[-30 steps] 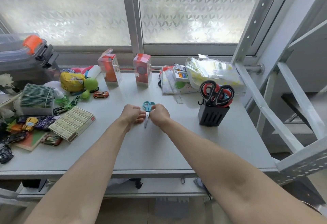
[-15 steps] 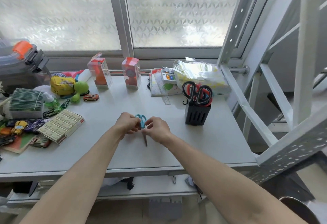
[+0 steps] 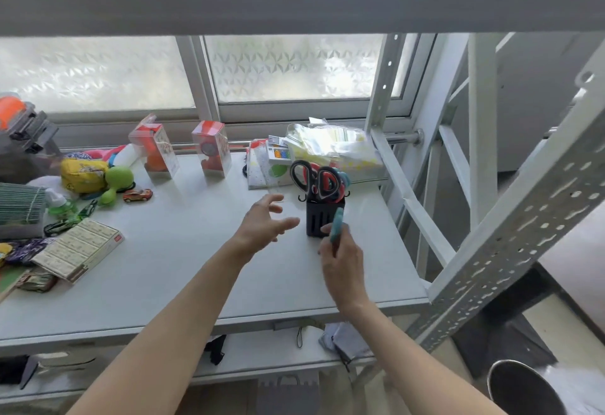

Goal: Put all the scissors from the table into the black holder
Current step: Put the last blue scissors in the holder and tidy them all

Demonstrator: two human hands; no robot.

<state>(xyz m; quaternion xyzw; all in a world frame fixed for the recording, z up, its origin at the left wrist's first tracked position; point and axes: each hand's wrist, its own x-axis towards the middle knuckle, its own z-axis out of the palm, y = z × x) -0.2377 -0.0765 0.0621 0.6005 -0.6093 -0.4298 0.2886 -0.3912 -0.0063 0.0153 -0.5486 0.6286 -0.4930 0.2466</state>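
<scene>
The black holder [image 3: 319,219] stands on the right part of the grey table [image 3: 170,260], with several black-and-red handled scissors [image 3: 314,179] standing in it, handles up. My right hand [image 3: 343,264] is shut on the small blue-handled scissors [image 3: 336,227], lifted off the table just in front of the holder; the blue handles point up and the blades are hidden by my fingers. My left hand [image 3: 265,223] hovers open with fingers spread, a little left of the holder and touching nothing.
Toys, toy cars [image 3: 137,195], a flat cream box [image 3: 82,249] and a green stack crowd the table's left. Two clear boxes [image 3: 211,149] and a plastic bag [image 3: 330,144] line the back by the window. White metal frame bars [image 3: 409,198] rise right of the holder.
My right hand lifted the blue scissors off the table centre and carried them right, up to the holder. My left hand let go and opened. The view tilted and shifted.
</scene>
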